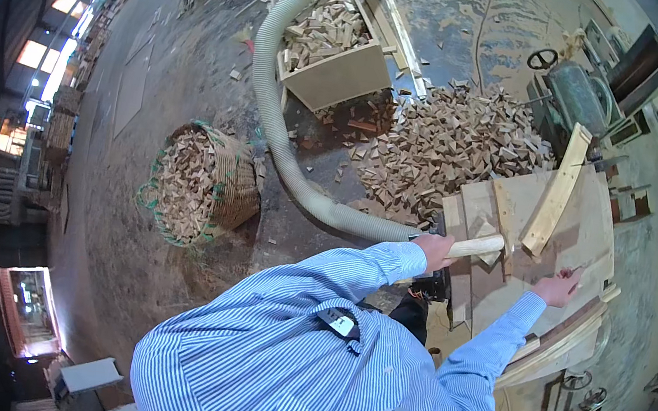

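Observation:
My left hand (436, 251) grips a pale, rounded wooden piece (475, 245) over the left part of a plywood worktable (515, 305). My right hand (559, 288) is low over the table's right part with curled fingers; what it holds, if anything, is too small to make out. Between and behind my hands are a narrow wooden strip (502, 203), a small light block (486, 226) and a longer pale curved wooden piece (555, 190) with dark holes or fittings.
A ribbed hose (272, 98) curves down toward my left hand. Left of it stands a woven basket (236, 185) of offcuts. Behind lie a box (333, 77) of offcuts and a heap of wood scraps (462, 140). Machinery (576, 97) stands at the back right.

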The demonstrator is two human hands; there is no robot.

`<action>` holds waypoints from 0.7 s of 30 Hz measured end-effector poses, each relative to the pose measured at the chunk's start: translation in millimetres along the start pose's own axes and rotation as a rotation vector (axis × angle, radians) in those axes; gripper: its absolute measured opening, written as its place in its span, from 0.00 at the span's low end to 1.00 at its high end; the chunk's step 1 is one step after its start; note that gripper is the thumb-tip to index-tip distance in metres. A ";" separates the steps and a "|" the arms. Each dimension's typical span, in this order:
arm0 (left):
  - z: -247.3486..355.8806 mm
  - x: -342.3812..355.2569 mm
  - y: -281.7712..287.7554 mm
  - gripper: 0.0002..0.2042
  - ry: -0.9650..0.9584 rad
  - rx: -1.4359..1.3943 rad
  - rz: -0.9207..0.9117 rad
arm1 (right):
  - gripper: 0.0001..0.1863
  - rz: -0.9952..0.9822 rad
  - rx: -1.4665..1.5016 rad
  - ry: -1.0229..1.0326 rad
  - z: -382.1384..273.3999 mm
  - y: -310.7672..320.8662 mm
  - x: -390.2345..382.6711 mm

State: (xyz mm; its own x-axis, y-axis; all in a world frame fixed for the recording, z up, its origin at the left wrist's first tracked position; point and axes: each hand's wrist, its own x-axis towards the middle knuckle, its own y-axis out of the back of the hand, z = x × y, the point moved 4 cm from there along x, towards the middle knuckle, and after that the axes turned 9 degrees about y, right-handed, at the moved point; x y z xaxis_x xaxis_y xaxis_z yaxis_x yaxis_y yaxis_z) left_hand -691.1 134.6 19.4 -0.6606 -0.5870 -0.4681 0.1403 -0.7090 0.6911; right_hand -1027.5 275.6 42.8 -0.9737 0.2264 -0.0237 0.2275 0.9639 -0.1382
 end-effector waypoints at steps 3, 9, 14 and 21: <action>-4.4 1.9 -2.4 0.22 -0.052 0.040 0.012 | 0.12 -0.126 0.069 -0.010 -22.9 -64.4 -50.7; -17.4 23.6 -26.7 0.18 -0.004 0.147 -0.130 | 0.28 -1.177 -0.271 0.903 -80.6 -222.0 -249.2; -16.7 25.9 -27.8 0.15 0.028 0.269 -0.084 | 0.26 -1.002 -0.320 0.692 -66.6 -107.3 -211.7; 3.6 3.2 -9.9 0.21 -0.024 0.124 0.054 | 0.20 -0.222 -0.967 0.602 -80.6 192.9 -86.0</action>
State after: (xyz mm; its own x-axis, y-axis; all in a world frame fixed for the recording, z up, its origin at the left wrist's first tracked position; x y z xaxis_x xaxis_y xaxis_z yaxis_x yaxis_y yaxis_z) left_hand -697.2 141.1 13.0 -0.6720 -0.6125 -0.4161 0.0848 -0.6219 0.7785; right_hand -899.2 453.3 97.9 -0.8906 -0.1815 0.4169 0.2169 0.6363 0.7404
